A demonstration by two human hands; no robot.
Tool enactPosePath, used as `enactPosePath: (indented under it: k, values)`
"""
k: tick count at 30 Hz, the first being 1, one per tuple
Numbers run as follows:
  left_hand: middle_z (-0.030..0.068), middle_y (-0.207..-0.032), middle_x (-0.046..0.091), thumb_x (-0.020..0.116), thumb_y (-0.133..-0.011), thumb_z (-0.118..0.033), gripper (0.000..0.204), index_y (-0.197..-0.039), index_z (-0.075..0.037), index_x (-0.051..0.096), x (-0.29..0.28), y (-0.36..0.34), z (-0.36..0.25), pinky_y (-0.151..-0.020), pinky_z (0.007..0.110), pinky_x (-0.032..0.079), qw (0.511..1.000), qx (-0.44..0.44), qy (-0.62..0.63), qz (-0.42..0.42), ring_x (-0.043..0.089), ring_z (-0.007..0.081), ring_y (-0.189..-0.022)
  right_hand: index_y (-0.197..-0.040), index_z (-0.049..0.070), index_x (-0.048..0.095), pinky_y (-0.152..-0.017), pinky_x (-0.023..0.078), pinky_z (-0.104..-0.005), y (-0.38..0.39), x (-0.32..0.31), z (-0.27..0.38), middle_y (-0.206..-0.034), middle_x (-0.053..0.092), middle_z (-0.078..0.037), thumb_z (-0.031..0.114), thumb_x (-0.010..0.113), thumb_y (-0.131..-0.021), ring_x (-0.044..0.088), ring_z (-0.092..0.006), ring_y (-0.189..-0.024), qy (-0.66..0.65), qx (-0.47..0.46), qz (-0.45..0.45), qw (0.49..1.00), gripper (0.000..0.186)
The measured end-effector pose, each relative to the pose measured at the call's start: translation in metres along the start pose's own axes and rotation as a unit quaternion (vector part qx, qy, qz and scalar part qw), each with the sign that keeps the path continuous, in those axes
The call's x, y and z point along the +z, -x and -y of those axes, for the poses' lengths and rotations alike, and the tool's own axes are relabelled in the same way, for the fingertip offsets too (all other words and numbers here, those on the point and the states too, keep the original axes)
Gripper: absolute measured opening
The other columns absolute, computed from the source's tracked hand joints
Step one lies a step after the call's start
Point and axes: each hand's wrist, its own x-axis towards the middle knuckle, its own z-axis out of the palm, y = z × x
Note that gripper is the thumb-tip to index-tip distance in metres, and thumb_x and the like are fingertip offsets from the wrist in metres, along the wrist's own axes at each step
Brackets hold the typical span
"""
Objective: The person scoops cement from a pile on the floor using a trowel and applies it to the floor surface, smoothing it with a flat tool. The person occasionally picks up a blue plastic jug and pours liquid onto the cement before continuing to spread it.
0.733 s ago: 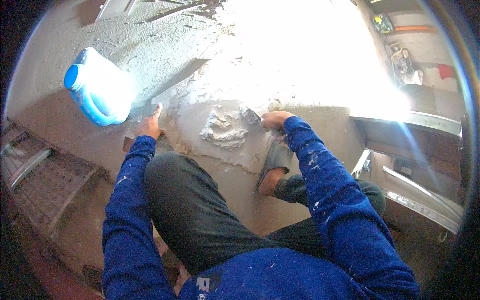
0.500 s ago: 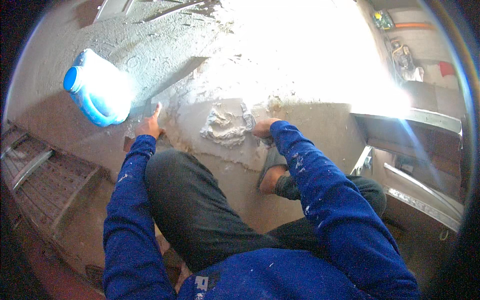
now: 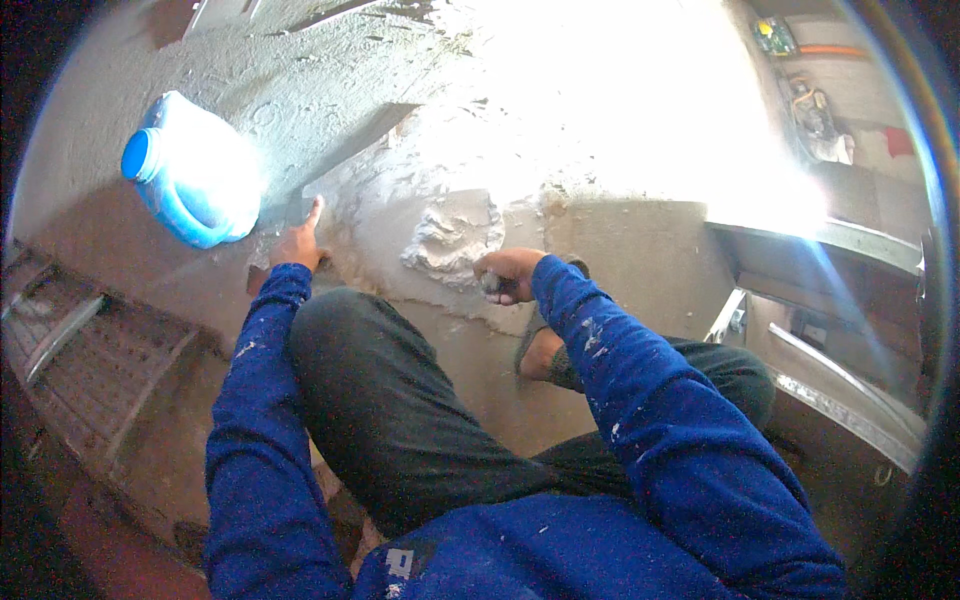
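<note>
My right hand point(image 3: 508, 272) is closed around a small tool handle, mostly hidden under my fingers, at the lower right edge of a lumpy white paste mound point(image 3: 448, 245) on a smeared, dusty surface. My left hand point(image 3: 302, 242) is to the left, index finger stretched along a flat grey piece and other fingers bent over something brownish that I cannot make out. Just left of it a blue-capped plastic jug point(image 3: 205, 175) lies tilted on the floor, partly washed out by glare.
A perforated metal step or plank point(image 3: 90, 370) lies at left, metal rails and ledges point(image 3: 815, 235) at right. Small items, including a green pack point(image 3: 775, 38) and a red piece point(image 3: 898, 142), sit at upper right. My bent legs and sandalled foot point(image 3: 540, 350) are below the mound. Glare covers the top middle.
My right hand has moved left and slightly down toward me, to the mound's near edge; the tool blade seen earlier is no longer distinct. My left hand has shifted very slightly.
</note>
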Motion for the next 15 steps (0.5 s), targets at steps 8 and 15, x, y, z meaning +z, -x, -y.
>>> enactPosePath:
  k: [8,15]
  values:
    - [0.0170,-0.109,0.066,0.077,-0.077,-0.029,0.100,-0.147,-0.044,0.008,-0.010,0.007,-0.007,-0.080,0.045,0.053,0.999,-0.016,-0.032,0.006,0.065,0.0328,-0.098,-0.069,0.008,0.049,-0.037,0.042,-0.0217,0.004,0.000,0.034,-0.062,0.053,-0.006,0.017,0.059,-0.082,0.052,-0.0133,-0.050,-0.444,0.000,-0.023,0.896,0.018]
    - [0.0149,-0.109,0.067,0.077,-0.076,-0.032,0.100,-0.148,-0.042,0.008,-0.008,0.006,-0.007,-0.082,0.044,0.052,0.999,-0.009,-0.040,-0.006,0.065,0.0326,-0.097,-0.080,0.009,0.054,-0.033,0.039,-0.0219,0.048,0.001,0.052,-0.066,0.058,-0.004,0.022,0.056,-0.087,0.054,-0.0132,-0.049,-0.483,-0.014,-0.013,0.876,0.015]
